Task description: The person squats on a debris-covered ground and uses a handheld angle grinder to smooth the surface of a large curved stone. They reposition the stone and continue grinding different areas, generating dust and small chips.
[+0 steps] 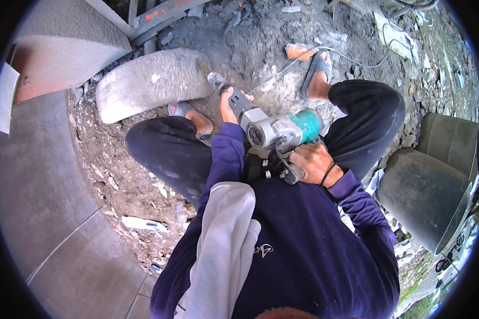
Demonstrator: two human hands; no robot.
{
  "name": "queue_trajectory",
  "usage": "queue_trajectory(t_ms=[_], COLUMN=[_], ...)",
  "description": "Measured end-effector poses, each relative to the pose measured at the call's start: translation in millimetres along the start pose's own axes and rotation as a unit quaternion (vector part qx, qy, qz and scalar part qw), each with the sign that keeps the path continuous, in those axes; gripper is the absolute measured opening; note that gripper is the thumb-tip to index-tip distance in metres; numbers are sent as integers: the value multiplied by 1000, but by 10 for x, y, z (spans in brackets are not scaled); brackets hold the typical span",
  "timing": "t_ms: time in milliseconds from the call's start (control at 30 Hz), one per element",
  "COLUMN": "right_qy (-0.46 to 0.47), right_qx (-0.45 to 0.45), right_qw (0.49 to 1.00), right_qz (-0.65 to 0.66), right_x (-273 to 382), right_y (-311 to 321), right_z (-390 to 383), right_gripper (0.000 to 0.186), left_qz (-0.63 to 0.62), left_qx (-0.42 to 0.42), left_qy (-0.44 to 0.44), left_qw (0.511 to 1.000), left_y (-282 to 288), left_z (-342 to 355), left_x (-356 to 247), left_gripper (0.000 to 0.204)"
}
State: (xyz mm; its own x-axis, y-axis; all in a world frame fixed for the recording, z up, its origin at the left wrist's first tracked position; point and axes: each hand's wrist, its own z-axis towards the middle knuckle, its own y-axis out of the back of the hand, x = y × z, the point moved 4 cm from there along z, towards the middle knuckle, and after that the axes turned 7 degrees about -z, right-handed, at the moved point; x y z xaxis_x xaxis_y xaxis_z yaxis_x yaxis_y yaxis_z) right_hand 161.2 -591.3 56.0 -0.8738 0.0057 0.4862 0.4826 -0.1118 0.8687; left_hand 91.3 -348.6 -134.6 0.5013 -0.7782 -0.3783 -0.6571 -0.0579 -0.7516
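A teal and grey demolition hammer [282,127] lies across my lap, its nose pointing up and to the left. My left hand [228,106] is closed around the front end, just behind the chuck. Toward the rear, my right hand [313,162] wraps the back handle; whether a finger presses the trigger is hidden. From the chuck a chisel bit [205,67] reaches the right end of a long, rounded concrete piece [154,85]. The bit's tip seems to meet that edge, though dust blurs the contact. My sandalled feet stand on either side of the tool.
A grey cable [351,58] runs over the rubble past an orange brick piece [300,51] near my right foot. Dark buckets [423,194] lie at the right. Smooth paving [42,186] curves along the left, below a large concrete block [64,64] and metal bars [162,18].
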Motion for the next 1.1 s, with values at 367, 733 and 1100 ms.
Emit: queue_trajectory(t_ms=[367, 733, 1100], right_qy=[-62, -67, 4], right_qx=[29, -44, 8], right_qw=[998, 996, 1000], right_qz=[10, 26, 6], right_x=[-70, -4, 39], right_y=[-103, -30, -13], right_z=[89, -93, -33], right_gripper=[41, 39, 31], left_qz=[21, -10, -58], left_qx=[-8, -44, -16], left_qy=[-8, 51, 12], left_qw=[1000, 998, 998], left_y=[-115, -277, -26], left_z=[220, -86, -45], left_x=[-117, -43, -39], left_gripper=[38, 34, 30])
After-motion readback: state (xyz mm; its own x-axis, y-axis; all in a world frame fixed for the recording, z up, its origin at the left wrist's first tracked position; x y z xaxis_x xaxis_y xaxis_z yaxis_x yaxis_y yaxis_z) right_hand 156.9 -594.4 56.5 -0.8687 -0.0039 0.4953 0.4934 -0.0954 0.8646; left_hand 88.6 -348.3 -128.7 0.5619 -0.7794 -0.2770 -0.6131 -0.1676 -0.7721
